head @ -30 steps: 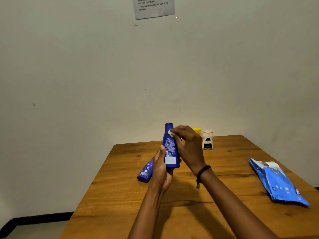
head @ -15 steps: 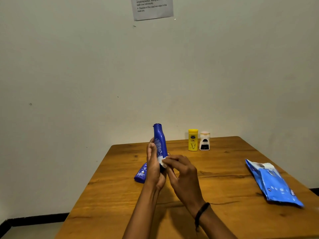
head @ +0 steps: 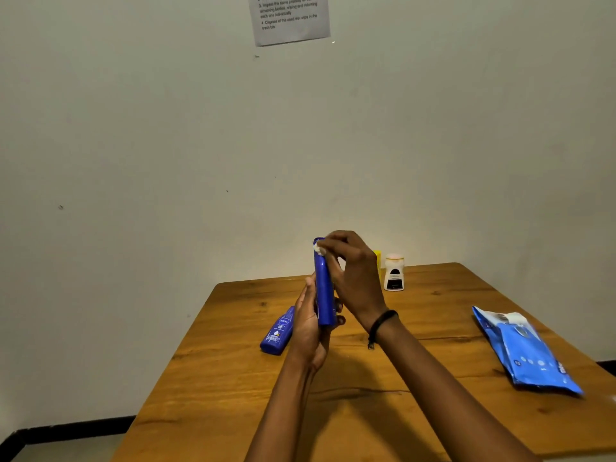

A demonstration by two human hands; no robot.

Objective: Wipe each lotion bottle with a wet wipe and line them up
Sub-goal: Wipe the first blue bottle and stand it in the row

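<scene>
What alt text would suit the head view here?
The left hand holds a blue lotion bottle upright over a wooden table while the right hand rubs a white wipe near its cap.

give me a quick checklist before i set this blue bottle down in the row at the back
1. Left hand grips the blue bottle low on its body: ok.
2. Wet wipe pinched in the right hand, at the bottle's cap: ok.
3. Whole bottle wiped: cannot tell.
4. Row started: white bottle upright beside the yellow bottle, which is mostly hidden: ok.
5. Free table beside the row: ok.
6. Second blue bottle lying on its side, not yet lined up: not ok.
</scene>
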